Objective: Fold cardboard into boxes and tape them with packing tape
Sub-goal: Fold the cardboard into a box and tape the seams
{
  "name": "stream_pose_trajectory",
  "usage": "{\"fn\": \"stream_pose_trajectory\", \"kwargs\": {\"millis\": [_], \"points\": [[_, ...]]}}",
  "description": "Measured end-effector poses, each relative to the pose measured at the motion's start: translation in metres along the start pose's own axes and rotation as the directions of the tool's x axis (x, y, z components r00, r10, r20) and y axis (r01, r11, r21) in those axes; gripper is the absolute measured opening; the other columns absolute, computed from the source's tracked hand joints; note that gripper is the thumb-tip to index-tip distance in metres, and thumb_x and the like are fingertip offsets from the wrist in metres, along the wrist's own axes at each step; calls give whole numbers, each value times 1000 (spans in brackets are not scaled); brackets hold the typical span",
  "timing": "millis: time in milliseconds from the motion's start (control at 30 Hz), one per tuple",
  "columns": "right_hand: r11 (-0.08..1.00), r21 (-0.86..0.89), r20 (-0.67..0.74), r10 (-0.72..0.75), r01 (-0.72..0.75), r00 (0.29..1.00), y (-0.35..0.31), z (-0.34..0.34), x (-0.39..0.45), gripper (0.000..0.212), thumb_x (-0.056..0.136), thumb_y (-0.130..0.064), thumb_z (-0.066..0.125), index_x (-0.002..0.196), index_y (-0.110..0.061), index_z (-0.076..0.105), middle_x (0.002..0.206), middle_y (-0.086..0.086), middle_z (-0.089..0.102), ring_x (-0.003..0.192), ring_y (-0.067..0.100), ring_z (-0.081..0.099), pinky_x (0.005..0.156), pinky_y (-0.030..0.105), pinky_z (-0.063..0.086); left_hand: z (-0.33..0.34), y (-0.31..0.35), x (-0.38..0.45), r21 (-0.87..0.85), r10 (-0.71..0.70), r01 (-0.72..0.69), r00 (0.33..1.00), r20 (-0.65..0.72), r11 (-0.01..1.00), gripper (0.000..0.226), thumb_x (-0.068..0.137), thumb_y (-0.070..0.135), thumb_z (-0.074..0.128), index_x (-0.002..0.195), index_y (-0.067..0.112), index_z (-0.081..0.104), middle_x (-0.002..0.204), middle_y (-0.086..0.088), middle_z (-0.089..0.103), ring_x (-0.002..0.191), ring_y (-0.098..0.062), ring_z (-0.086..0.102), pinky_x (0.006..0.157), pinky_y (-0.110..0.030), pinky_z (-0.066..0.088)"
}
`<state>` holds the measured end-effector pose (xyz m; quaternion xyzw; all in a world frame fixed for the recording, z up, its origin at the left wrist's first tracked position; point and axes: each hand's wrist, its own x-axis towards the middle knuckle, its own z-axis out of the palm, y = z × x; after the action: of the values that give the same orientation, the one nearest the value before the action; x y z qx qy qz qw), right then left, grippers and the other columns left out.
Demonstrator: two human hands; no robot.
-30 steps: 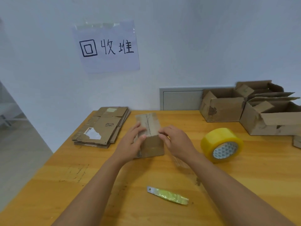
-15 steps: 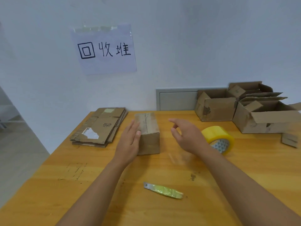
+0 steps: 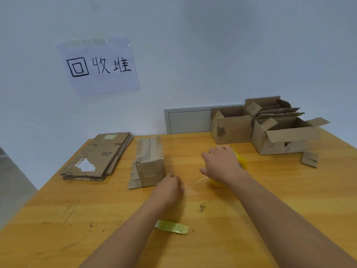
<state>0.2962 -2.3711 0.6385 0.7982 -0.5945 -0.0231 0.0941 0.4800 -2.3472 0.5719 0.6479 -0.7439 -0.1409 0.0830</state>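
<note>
A small folded cardboard box (image 3: 149, 161) lies on the wooden table (image 3: 77, 219), with a taped seam along its top and a loose flap on its left side. My right hand (image 3: 222, 165) grips the yellow packing tape roll (image 3: 243, 161) from above, to the right of the box. My left hand (image 3: 171, 187) sits with curled fingers just off the box's near right corner. It seems to pinch the end of a faint clear tape strip (image 3: 201, 180) running to the roll. Neither hand touches the box.
A stack of flat cardboard (image 3: 98, 157) lies at the back left. Two open boxes (image 3: 231, 130) (image 3: 286, 138) and a cardboard scrap (image 3: 309, 159) stand at the back right. A tape-wrapped cutter (image 3: 172, 227) lies near my left forearm. A paper sign (image 3: 98, 64) hangs on the wall.
Both hands left the box. My right hand moved right onto the tape roll. My left hand moved right from the box's left side to its near right corner, its fingers curling.
</note>
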Motion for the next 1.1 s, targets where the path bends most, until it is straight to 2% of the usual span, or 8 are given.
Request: {"fn": "stream_pose_trajectory", "kwargs": {"millis": [167, 267, 400, 600, 733, 867, 967, 1100], "points": [[1000, -15, 36, 20, -20, 999, 0, -9, -2, 27, 98, -42, 49, 98, -18, 60, 106, 5, 60, 116, 29, 51, 106, 45, 30, -2, -3, 3, -35, -34, 34, 999, 8, 999, 27, 100, 29, 53, 116, 12, 66, 115, -6, 55, 108, -24, 57, 90, -29, 44], [997, 57, -7, 45, -44, 999, -1, -11, -6, 40, 96, -42, 50, 65, -19, 39, 80, -1, 46, 92, 25, 45, 95, 41, 32, -5, -4, 3, -76, -46, 46, 999, 10, 996, 21, 99, 21, 53, 110, 11, 68, 113, -6, 60, 102, -20, 58, 83, -25, 43], [990, 141, -103, 7, 8, 995, -11, -4, -12, 37, 91, -45, 48, 67, -17, 44, 73, -2, 41, 84, 23, 40, 82, 38, 28, -5, -9, 2, -99, -11, 12, 1000, 11, 995, 16, 96, 13, 51, 105, 15, 63, 111, -3, 59, 103, -19, 57, 79, -24, 39], [967, 253, -144, 12, 25, 989, -9, 5, -21, 54, 85, -72, 52, 100, -21, 59, 101, -6, 58, 103, 18, 48, 95, 38, 32, -7, -15, -1, -173, 1, 2, 1000, 16, 985, 23, 99, 17, 50, 119, 16, 60, 114, 1, 60, 100, -13, 54, 80, -22, 38], [912, 410, -106, 65, -16, 992, -8, -6, -26, 61, 77, -78, 57, 101, -22, 56, 103, -8, 57, 105, 16, 47, 94, 37, 33, -8, -17, 0, -201, -13, 20, 999, 38, 979, 21, 100, 20, 51, 117, 17, 62, 111, 2, 62, 100, -12, 55, 80, -22, 39], [796, 604, -243, 131, 44, 961, 10, -50, -36, 48, 78, -68, 64, 85, -21, 53, 84, -10, 50, 86, 14, 47, 81, 34, 39, -15, -13, -5, -296, -18, 26, 999, 31, 955, 15, 100, 21, 53, 103, 15, 66, 101, 4, 61, 94, -12, 55, 76, -25, 40], [764, 640, -312, 163, 81, 936, 25, -76, -43, 48, 77, -62, 69, 83, -16, 58, 81, -5, 55, 78, 14, 49, 68, 31, 35, -26, -7, -15, -519, -18, 8, 1000, -13, 855, 15, 102, 21, 53, 93, 16, 64, 98, -1, 65, 79, -13, 57, 70, -26, 46], [662, 745, -258, 170, 84, 951, 32, -75, -51, 50, 77, -58, 73, 87, -11, 61, 81, 3, 59, 74, 15, 53, 59, 28, 37, -40, 6, -31, -880, -62, 99, 995, 79, 465, 28, 104, 14, 39, 111, 10, 66, 107, -8, 70, 81, -16, 64, 74, -29, 53]]}}
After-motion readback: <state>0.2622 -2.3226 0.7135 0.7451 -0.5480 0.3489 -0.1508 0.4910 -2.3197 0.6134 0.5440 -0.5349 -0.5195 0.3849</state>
